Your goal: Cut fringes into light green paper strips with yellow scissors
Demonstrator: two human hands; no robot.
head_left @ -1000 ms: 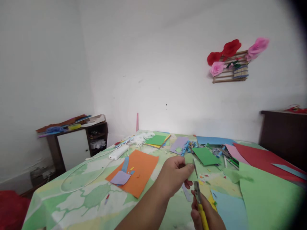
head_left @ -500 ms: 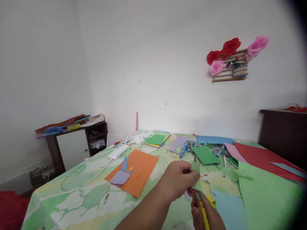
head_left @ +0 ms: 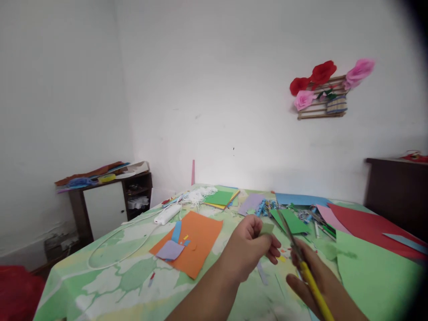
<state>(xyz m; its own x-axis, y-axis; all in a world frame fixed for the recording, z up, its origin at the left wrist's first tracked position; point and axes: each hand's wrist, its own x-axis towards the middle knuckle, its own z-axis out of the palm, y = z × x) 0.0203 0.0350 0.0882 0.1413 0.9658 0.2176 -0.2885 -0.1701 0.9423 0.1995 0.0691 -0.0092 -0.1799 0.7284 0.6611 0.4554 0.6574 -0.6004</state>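
My left hand (head_left: 249, 249) is closed in a pinch on a small light green paper piece (head_left: 266, 229), held above the table. My right hand (head_left: 317, 283) grips yellow-handled scissors (head_left: 302, 263), blades pointing up and away, just right of the paper and apart from it. An orange sheet (head_left: 197, 240) with blue and lilac scraps lies to the left of my hands. A dark green sheet (head_left: 292, 220) lies just beyond them.
The table (head_left: 110, 272) has a green patterned cloth strewn with coloured paper: a large light green sheet (head_left: 374, 276), a red sheet (head_left: 371, 227), a white cable and plug strip (head_left: 165, 215). A dark cabinet (head_left: 397, 191) stands right, a small shelf (head_left: 107, 196) left.
My right hand has pulled the scissors out to the right, away from the green paper piece. My left hand has shifted slightly, still pinching the paper.
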